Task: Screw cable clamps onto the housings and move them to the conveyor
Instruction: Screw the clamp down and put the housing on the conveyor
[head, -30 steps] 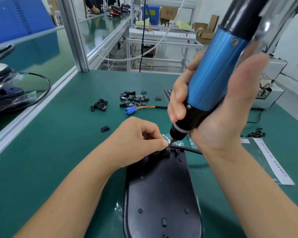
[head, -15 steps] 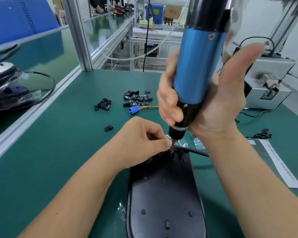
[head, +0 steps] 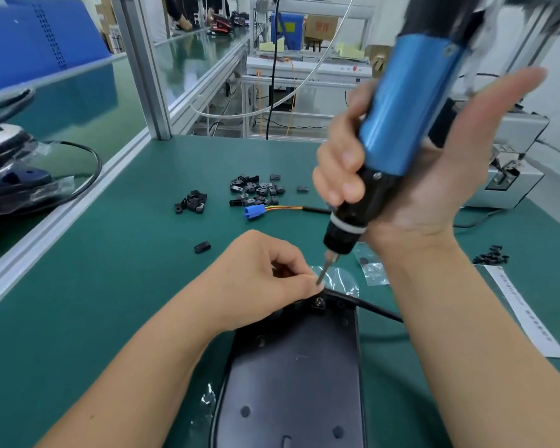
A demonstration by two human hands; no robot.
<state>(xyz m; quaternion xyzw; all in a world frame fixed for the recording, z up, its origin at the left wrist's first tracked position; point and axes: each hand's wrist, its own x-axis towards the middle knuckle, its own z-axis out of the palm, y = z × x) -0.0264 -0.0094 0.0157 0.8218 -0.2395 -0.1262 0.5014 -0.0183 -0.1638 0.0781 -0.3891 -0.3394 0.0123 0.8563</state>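
Head view: we are looking down at a green bench [head: 117, 270] with both our hands working over it.
Housing: the black housing [head: 291, 376] is lying flat on the bench at bottom centre, and a crinkled clear bag [head: 337, 279] is peeking out past its far end.
Clamp: a small black clamp [head: 318, 304] with a screw head in it is sitting at the housing's far edge, where a black cable [head: 372, 308] is leaving to the right.
Left hand: our left hand [head: 256, 282] is resting on the housing's far left corner, fingers curled, thumb and forefinger pressed together right beside the clamp; we cannot tell what, if anything, they are pinching.
Right hand: our right hand [head: 411, 176] is gripping the blue screwdriver [head: 398, 124], fingers wrapped round its black lower part, thumb sticking straight up.
Bit: the bit [head: 325, 270] is tilting down to the left, its tip just above the clamp and touching our left fingertips.
Loose clamps: two heaps [head: 256, 189] are lying on the bench farther off, with one single clamp [head: 202, 247] nearer.
Connector: a blue connector [head: 254, 211] with orange wires is lying just beside the bigger heap.
Screws: a dark pile [head: 491, 255] is lying at right, by a paper strip [head: 524, 313].
Conveyor: the belt [head: 78, 105] at left is carrying bagged dark parts [head: 17, 176].
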